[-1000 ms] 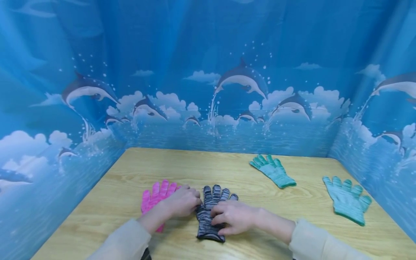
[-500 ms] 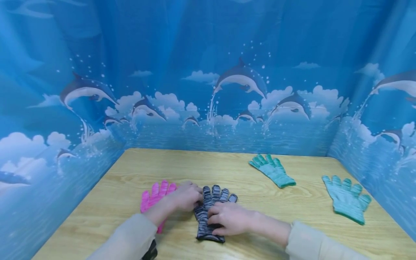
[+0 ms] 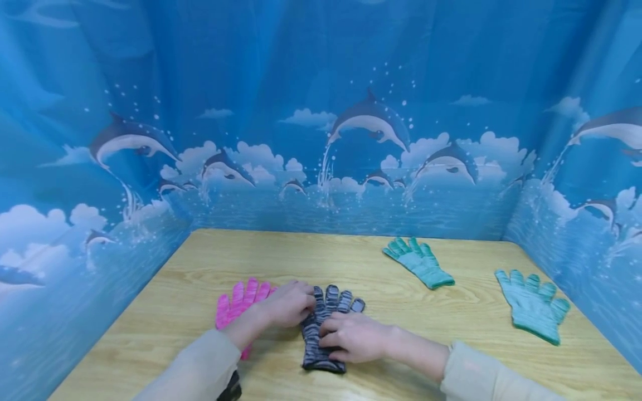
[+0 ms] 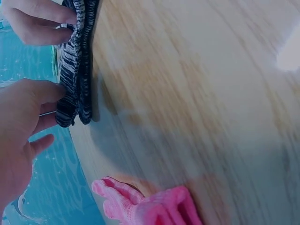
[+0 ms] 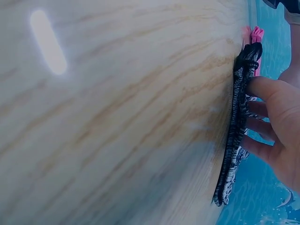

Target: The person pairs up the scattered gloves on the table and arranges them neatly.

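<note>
As two hands (image 3: 290, 303) (image 3: 358, 337) touch one striped glove (image 3: 311, 341) | two green gloves (image 3: 420, 263) (image 3: 533, 306) | one pink (image 3: 233, 309)

In this view your left hand's grip (image 4: 19, 123) touches the striped black-and-white glove (image 4: 70, 70), and your right hand's grip (image 4: 30, 21) touches it higher up; below the striped glove, well apart, lies a pink glove (image 4: 129, 206); right of the striped glove stretches the wood-grained worktop (image 4: 187, 93)
</note>
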Available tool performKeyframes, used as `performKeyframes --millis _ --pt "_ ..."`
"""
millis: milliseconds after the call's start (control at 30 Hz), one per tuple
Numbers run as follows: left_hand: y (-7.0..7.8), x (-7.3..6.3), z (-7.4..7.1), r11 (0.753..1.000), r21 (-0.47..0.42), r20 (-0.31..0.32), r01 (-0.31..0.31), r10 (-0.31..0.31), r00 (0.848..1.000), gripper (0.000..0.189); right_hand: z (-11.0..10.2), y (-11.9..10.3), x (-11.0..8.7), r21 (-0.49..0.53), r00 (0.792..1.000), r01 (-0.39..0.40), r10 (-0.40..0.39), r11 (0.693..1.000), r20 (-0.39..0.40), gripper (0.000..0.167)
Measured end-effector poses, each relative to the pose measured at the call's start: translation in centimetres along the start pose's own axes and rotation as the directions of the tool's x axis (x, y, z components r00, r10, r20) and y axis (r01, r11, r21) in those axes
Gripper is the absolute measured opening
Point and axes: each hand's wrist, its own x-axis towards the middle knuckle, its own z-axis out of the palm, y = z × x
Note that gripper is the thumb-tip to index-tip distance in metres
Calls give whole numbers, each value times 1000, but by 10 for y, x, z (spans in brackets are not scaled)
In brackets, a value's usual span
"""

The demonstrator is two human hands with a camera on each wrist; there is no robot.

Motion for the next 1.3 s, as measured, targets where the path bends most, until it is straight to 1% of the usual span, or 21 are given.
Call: performKeyframes --millis 67,133,267,333,467,567,733,800,833,900,967,1033,1100,1133,1200,1300 --pt "1 1 0 1000 -13 -10 21 -21 1000 6 0 0 0 9 1000 -4 4 1000 3 26" --pt "1 2 2 999 -3 -12 39 -39 999 6 1 1 0 17 1000 -10 9 1000 5 26" --pt "4 5 5 996 49 10 77 -78 997 8 1 1 0 21 1000 -14 14 1000 12 27" --pt "6 6 6 992 82 30 94 -97 995 8 1 1 0 21 1000 -13 13 1000 13 27" --pt "9 6 6 984 132 49 122 -129 990 8 1 1 0 16 1000 -10 10 1000 7 27" --pt "10 6 6 979 135 42 154 -161 986 6 2 1 -1 15 1000 -11 10 1000 4 27" --pt "8 4 5 970 115 47 214 -221 974 4 3 2 -1 21 1000 -10 10 1000 5 27" --pt "8 3 2 970 101 44 221 -226 973 5 3 1 -1 20 1000 -4 4 1000 3 27" --pt "7 3 0 972 94 36 214 -219 975 7 3 0 -2 18 1000 -3 3 1000 1 26" --pt "7 1 -4 979 91 20 180 -183 983 8 3 0 -2 12 1000 -5 6 1000 -6 26" --pt "8 -1 -9 988 94 7 119 -121 993 6 3 -1 -3 2 1000 -11 11 1000 -15 27" --pt "9 -3 -12 995 84 6 46 -47 999 1 3 -1 -3 0 1000 -19 19 1000 -22 27" --pt "11 -6 -13 997 75 24 -14 12 1000 6 3 -1 -3 0 999 -23 23 1000 -27 27" --pt "12 -8 -12 997 74 35 -32 30 999 8 3 -1 -3 -4 999 -22 22 1000 -28 27" --pt "14 -11 -9 996 80 52 -47 43 998 10 2 -2 -3 -4 999 -25 25 1000 -25 27" --pt "15 -14 -3 994 104 66 -32 25 997 12 3 -3 -3 -23 999 -25 24 999 -29 28"
